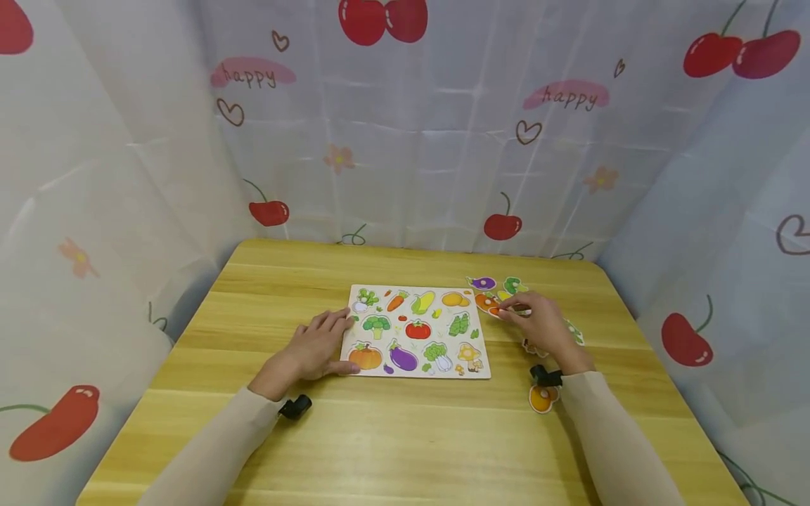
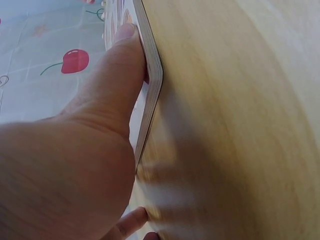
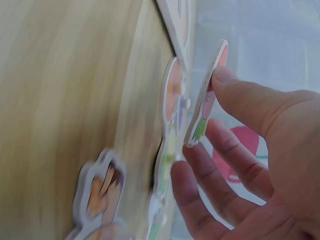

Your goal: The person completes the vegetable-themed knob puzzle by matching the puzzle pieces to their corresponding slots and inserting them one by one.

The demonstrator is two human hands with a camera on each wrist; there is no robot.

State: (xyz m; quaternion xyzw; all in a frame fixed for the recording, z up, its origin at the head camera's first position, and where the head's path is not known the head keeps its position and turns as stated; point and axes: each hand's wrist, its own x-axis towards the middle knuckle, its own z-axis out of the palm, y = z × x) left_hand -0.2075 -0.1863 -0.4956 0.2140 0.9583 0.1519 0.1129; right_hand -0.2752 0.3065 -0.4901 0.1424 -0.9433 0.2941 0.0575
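A white puzzle board printed with vegetables lies flat on the table. My left hand rests at its left side, thumb on the near left corner of the board and the other fingers along the left edge. Above the loose pieces, right of the board, my right hand pinches a thin carrot piece by its side. The carrot's orange body and green leaves show in the right wrist view, tilted and off the table. Nearest to it lie an orange piece and an eggplant piece.
A broccoli piece lies behind my right hand. A mushroom-like piece and a green leafy piece are partly covered by that hand. Under the right wrist lies a round orange piece. Cherry-printed curtains surround the table's back and sides.
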